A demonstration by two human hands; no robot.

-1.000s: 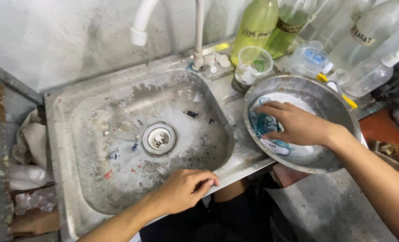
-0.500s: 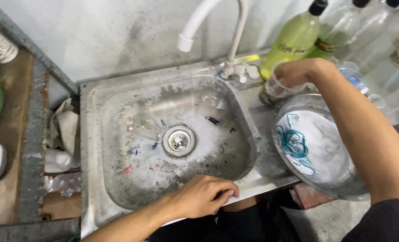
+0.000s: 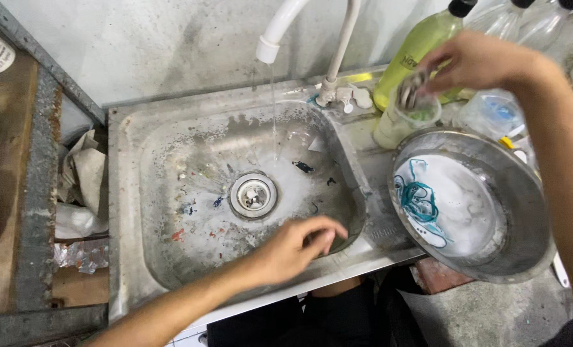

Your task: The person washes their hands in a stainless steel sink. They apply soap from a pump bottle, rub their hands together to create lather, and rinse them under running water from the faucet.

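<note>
Lifted right hand point(image 3: 479, 61) grips scrubber point(image 3: 414, 87) (above cup point(image 3: 402, 122)).

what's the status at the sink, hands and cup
Left hand open over sink front edge. Right hand gripping scrubber above plastic cup. Tap running; metal bowl beside cup.

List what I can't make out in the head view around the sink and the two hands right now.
- Right hand: motion-blurred; whatever it grips over the small plastic cup cannot be identified.
- Cup contents: hidden by blur and the cup wall.
- Left hand: fingertips blurred over the sink's front rim; contact unclear.
- Green bottle: partly behind the right hand.
- Metal bowl: far rim covered by the right forearm.
</note>
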